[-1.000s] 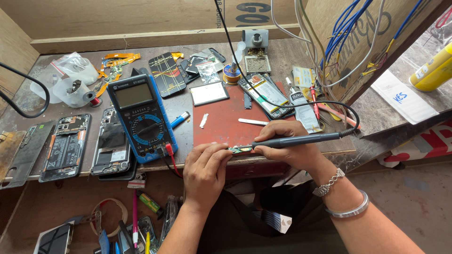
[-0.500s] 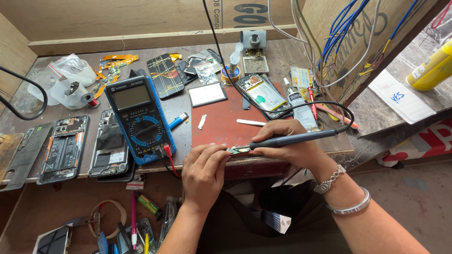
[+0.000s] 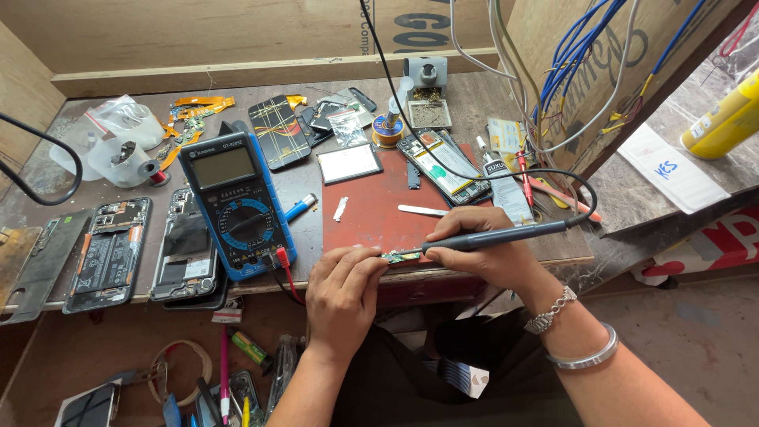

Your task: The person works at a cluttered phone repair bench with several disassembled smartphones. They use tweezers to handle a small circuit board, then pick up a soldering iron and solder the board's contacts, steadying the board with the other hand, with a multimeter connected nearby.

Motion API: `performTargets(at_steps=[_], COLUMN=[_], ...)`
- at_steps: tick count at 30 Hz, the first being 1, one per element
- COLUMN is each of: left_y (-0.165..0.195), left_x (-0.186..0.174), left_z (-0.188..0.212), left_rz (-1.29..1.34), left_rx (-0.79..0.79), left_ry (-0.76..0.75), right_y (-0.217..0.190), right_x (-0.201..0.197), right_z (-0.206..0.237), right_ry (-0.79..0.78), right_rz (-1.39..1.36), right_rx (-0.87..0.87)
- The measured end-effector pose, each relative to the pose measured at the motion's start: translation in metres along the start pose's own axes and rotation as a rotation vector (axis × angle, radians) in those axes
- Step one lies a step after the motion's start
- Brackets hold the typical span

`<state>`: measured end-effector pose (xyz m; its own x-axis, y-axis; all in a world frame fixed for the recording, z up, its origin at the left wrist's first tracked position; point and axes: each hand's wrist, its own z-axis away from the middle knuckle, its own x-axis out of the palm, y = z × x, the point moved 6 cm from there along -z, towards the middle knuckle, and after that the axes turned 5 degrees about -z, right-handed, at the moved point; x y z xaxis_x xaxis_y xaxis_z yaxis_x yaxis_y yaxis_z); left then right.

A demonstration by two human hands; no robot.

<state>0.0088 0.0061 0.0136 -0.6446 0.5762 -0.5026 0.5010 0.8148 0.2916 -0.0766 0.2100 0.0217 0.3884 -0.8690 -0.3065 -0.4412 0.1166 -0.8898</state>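
Green circuit board mostly hidden under left hand fingertips

Bright even daylight, sharp focus, wide-angle edges

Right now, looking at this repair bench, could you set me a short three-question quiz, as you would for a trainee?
1. True or false: the right hand holds a dark soldering iron.
2. What does the left hand pinch at the near edge of the red mat?
A) a small circuit board
B) a yellow bottle
C) a pair of scissors
3. Which instrument, with a dial and a screen, lies left of the mat?

Key:
1. True; its tip meets the small circuit board.
2. A.
3. The blue multimeter.
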Motion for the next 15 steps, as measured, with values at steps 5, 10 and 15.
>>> performTargets(at_steps=[5,10,15], left_y=[0.0000,-0.0002,-0.0004], left_x=[0.0014,0.0015,0.0013], left_z=[0.0012,0.0012,0.0014], left_rz=[-0.004,-0.009,-0.004], left_rx=[-0.004,0.000,-0.002], left_ry=[-0.001,-0.008,-0.010], right_y=[-0.0033,-0.0067,-0.0103], right_x=[0.0015,0.0016,0.0038], right_z=[0.0010,0.0001,0.0005], right_ry=[0.022,0.027,0.023], right_rz=[0.051,0.109,0.167], right_rx=[-0.047,-0.070,-0.140])
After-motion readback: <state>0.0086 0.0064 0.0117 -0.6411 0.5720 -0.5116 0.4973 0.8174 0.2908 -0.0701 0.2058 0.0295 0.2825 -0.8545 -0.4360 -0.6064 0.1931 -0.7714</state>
